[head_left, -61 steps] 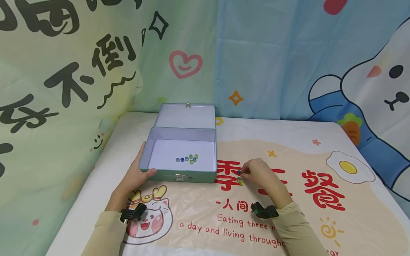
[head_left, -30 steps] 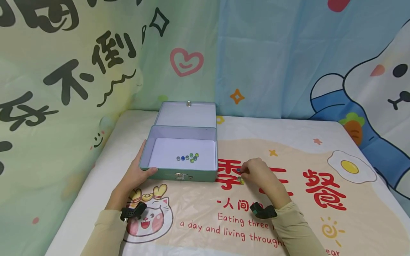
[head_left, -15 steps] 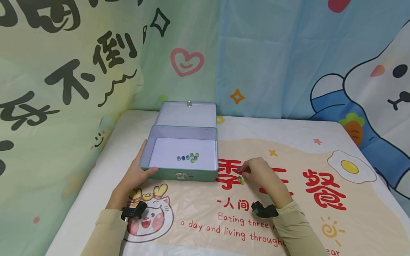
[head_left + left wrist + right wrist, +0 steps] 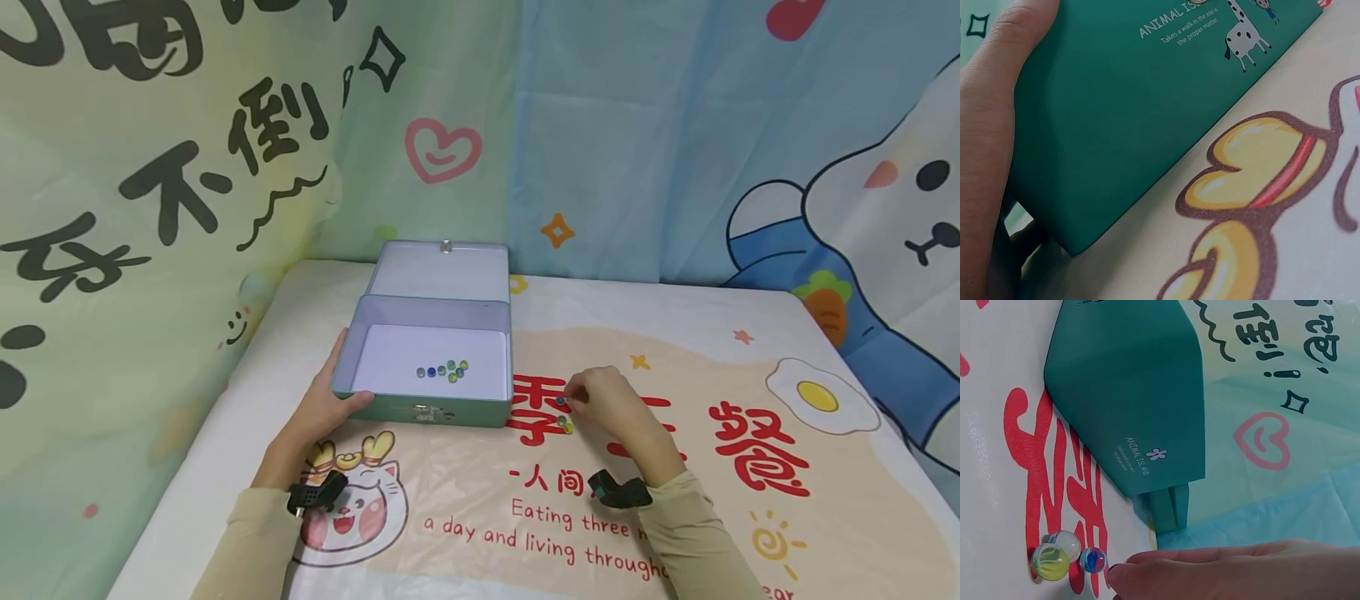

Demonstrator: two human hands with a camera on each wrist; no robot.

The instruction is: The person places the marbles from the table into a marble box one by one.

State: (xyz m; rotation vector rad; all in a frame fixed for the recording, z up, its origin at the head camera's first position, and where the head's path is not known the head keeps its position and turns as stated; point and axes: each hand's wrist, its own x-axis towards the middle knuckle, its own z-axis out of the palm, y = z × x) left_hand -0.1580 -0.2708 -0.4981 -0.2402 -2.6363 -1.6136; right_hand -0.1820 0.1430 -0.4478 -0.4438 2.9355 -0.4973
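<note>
Pinching softly and low seems to me the best way here, with thumb and finger on opposite sides of one ball; the right hand (image 4: pixel 602 398) has its fingers drawn together just beside the blue marble (image 4: pixel 1092 560), and a dark edge shows at the fingertips (image 4: pixel 1127 575), but whether they pinch something I cannot tell; a push from one side only could roll the blue marble against the clear marble (image 4: pixel 1069 541) and the yellow-green marble (image 4: pixel 1051 561), which lie near it on the printed cloth (image 4: pixel 465 467), to the right of the green box (image 4: pixel 472 412); the left hand (image 4: pixel 327 403) holds this box at its front left corner, thumb on the front rim and fingers along the left wall, and a light, steady hold should be enough; only the head view shows the inside, where a small group of marbles (image 4: pixel 452 377) rests on the white bottom; the right wrist view, in its turn, shows the coloured swirls in the loose marbles, which from the head are too small to read; the left wrist view shows clearly a printed giraffe (image 4: pixel 1244 37) on the front wall, but no marble.
</note>
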